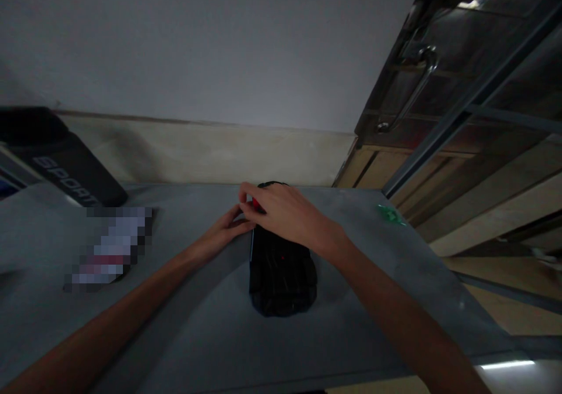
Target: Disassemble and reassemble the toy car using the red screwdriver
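Observation:
A black object shaped like a toy car (283,274) lies on the grey table in front of me, its long side pointing away from me. My right hand (285,212) reaches over its far half and covers much of it. Thumb and index finger of that hand are bent together around a small red piece (256,203), whose kind I cannot make out. Close against the car's left edge is my left hand (230,223), fingers stretched and thumb apart. Its fingertips meet the car near the right hand's fingers, and part of them is hidden.
On the left, a dark case marked SPORT (74,168) leans near the wall, with a blurred-out packet (112,247) before it. A small green wrapper (390,214) lies at the right. A metal frame (439,142) rises beside the table's (211,335) right edge.

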The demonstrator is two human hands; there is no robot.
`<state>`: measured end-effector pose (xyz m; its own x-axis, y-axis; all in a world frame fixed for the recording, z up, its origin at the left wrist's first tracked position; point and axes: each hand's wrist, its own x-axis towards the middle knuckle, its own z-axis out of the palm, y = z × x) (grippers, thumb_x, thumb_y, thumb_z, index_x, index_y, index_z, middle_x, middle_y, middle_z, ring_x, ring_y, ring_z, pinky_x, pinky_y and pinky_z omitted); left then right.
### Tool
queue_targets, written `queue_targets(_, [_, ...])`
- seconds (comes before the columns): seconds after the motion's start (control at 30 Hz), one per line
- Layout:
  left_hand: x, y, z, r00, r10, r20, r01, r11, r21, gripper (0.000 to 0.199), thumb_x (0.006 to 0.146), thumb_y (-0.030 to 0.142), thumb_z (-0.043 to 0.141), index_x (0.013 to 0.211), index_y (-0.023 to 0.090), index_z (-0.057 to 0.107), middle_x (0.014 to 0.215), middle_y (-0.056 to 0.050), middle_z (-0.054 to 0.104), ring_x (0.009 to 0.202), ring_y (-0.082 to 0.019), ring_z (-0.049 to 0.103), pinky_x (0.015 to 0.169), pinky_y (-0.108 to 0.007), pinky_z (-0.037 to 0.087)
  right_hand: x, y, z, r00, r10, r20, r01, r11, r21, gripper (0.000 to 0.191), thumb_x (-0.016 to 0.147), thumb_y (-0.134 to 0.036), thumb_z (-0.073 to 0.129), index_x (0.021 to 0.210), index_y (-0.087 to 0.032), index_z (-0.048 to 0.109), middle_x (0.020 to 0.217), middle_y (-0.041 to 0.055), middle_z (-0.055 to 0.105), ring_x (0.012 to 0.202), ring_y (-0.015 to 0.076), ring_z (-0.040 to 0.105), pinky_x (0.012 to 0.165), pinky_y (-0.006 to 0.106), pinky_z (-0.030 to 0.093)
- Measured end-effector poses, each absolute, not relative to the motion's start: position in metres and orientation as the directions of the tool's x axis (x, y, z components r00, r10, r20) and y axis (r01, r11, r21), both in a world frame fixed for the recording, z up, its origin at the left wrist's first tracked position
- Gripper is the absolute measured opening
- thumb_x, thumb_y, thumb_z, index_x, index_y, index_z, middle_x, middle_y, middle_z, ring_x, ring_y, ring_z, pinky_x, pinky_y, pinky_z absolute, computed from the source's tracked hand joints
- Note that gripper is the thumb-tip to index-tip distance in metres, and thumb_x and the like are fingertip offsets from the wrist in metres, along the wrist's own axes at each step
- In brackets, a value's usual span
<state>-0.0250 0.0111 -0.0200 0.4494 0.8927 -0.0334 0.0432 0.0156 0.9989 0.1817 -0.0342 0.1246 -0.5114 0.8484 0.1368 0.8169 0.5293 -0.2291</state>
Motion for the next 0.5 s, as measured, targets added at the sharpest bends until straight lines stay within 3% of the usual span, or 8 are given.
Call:
queue_targets(0.37, [-0.0237, 0.0114, -0.0187, 0.448, 0.893, -0.043, 0.039, 0.029, 0.999, 0.083, 0.092, 0.056, 0.094, 0.162, 0.021, 0.065, 0.173, -0.016, 0.074, 0.159, -0.044, 0.068, 0.139, -0.057, 0.046, 0.1798, -0.0350, 0.1254, -0.515, 0.843, 0.155, 0.807, 0.538, -0.246, 0.032, 0.115, -0.019, 0.067, 0.146, -0.023, 0.074, 0.106, 0.0060, 0.086, 0.101, 0.0247, 0.077, 0.086, 0.033, 0.047])
queue_targets(0.5, [-0.0235, 0.0099, -0.0150, 0.447, 0.894, -0.026, 0.060, -0.001, 0.998, 0.077, 0.094, 0.057, 0.092, 0.158, 0.020, 0.069, 0.172, -0.016, 0.075, 0.160, -0.043, 0.067, 0.140, -0.056, 0.045, 0.1806, -0.0335, 0.1241, -0.498, 0.852, 0.159, 0.821, 0.523, -0.231, 0.027, 0.119, -0.025, 0.064, 0.143, -0.022, 0.075, 0.109, 0.0079, 0.085, 0.099, 0.0244, 0.077, 0.085, 0.034, 0.047])
